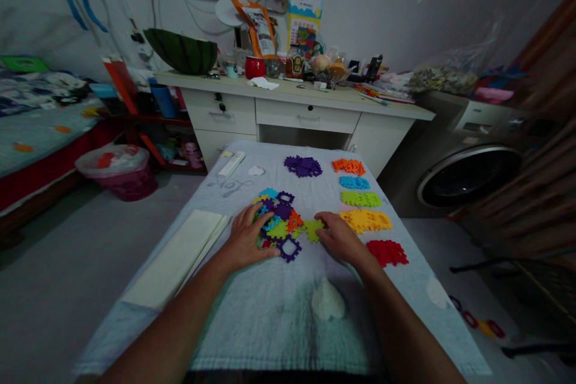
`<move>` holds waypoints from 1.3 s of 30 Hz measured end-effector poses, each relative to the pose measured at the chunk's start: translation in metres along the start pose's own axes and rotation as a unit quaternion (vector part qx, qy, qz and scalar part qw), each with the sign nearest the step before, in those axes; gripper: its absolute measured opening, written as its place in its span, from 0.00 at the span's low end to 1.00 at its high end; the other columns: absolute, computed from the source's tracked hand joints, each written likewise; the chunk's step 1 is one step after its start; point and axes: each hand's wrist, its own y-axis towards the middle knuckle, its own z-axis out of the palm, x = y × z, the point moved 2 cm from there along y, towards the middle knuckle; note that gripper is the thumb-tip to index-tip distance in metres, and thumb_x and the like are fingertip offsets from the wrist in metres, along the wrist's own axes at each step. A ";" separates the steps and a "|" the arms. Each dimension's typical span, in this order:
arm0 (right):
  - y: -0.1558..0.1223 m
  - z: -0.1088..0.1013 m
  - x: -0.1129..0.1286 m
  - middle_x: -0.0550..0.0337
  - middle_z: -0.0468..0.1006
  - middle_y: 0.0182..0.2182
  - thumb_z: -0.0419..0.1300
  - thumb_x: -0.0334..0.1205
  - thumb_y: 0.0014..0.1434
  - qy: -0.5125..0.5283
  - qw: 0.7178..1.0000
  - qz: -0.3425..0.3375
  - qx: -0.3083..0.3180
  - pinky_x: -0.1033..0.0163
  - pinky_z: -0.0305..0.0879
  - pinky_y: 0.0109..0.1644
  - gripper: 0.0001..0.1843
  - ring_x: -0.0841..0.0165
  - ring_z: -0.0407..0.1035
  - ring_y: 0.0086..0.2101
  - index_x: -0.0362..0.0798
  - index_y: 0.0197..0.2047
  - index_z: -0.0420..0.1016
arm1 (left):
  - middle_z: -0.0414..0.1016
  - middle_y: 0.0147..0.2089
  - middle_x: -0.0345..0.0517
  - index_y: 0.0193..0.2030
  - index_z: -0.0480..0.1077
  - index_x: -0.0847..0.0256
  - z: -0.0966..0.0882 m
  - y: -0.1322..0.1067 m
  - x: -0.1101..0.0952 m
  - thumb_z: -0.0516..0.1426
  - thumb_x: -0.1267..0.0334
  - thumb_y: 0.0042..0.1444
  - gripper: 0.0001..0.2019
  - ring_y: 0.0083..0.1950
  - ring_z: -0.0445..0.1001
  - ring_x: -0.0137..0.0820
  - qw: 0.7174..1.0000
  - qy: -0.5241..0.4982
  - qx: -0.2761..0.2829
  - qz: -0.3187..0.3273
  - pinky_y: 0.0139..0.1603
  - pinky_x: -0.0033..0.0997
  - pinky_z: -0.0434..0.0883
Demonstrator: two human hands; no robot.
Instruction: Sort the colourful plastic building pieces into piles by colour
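A cloth-covered table (252, 324) stands before a white desk (382, 138), a washing machine (405, 159) at right. In the table's middle lies a mixed pile (282, 210), its long axis running toward the desk; a light green piece (312, 230) points rightward. The left hand (247, 237) spreads its fingers over the pile; whether the right hand (338, 238) pinches this piece, I cannot tell.

Heap of toy pieces (282, 211), lay upon the tablecloth (252, 324); left hand (249, 237), was at the heap's left edge; right hand (338, 237), at its right edge; five piles (361, 198), ran in a row from front to back, right of the heap; single pile (303, 166), lay behind it; folded sheets (175, 255), left of it; desk (310, 119), stood behind it, bearing a melon (182, 51), left of the heap; washing machine (432, 144), stood behind and right of it; bin (117, 171), behind and left.
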 end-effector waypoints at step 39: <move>0.057 -0.097 -0.137 0.48 0.72 0.50 0.66 0.33 0.50 -0.209 0.966 0.147 -0.035 0.55 0.63 0.54 0.27 0.59 0.68 0.50 0.48 0.54 0.71 | 0.64 0.63 0.55 0.64 0.58 0.58 -0.009 0.008 0.007 0.57 0.48 0.57 0.31 0.64 0.62 0.47 0.991 -0.066 -0.112 -0.015 0.64 0.53 0.61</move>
